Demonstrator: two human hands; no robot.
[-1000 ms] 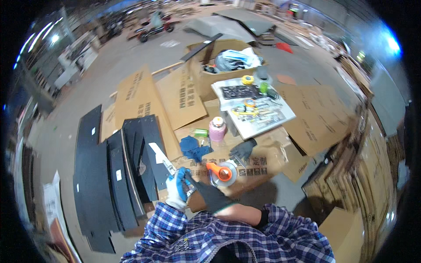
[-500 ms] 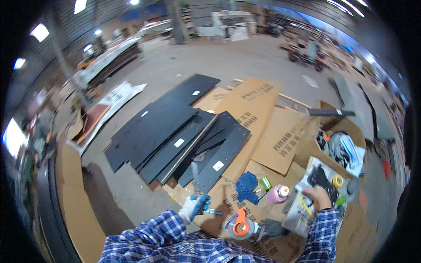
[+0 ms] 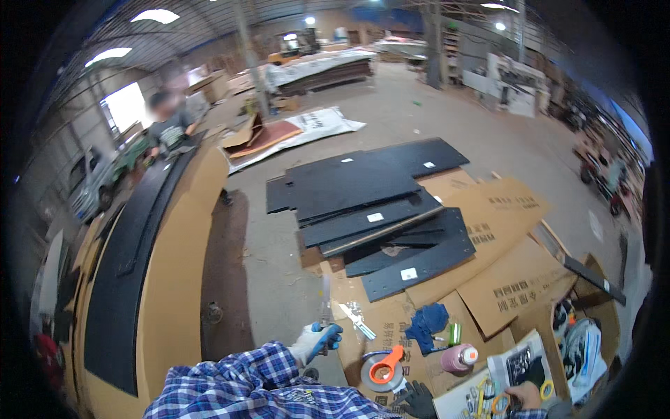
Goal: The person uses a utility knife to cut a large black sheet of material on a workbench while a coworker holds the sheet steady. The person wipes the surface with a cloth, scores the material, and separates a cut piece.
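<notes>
My left hand point(image 3: 315, 342), in a white glove with blue palm and fingers, is closed on a thin, pale strip point(image 3: 326, 297) that stands up from the fist; its kind is unclear. Just right of it, a white-and-teal knife-like tool point(image 3: 357, 321) lies on the cardboard point(image 3: 401, 335). My bare right hand point(image 3: 525, 397) reaches into a light tray point(image 3: 447, 405) of small tools, its fingertips beside an orange ring-shaped handle point(image 3: 500, 403); whether it grips anything is hidden. Between my hands lie a tape roll with an orange dispenser point(image 3: 384, 368) and a dark glove point(image 3: 419, 399).
A pink bottle point(image 3: 458, 358) and dark blue cloth point(image 3: 427, 325) rest on the cardboard. Black panels point(image 3: 356, 183) are stacked ahead. An open carton point(image 3: 607, 328) with bags stands at right. On the left, more black panels point(image 3: 115, 321) lie on cardboard, with another person point(image 3: 171, 129) beyond.
My view has swung left, bringing the left-hand panels and the other person into sight. My left hand keeps the pale strip. My right hand remains over the tray, now near the orange handle.
</notes>
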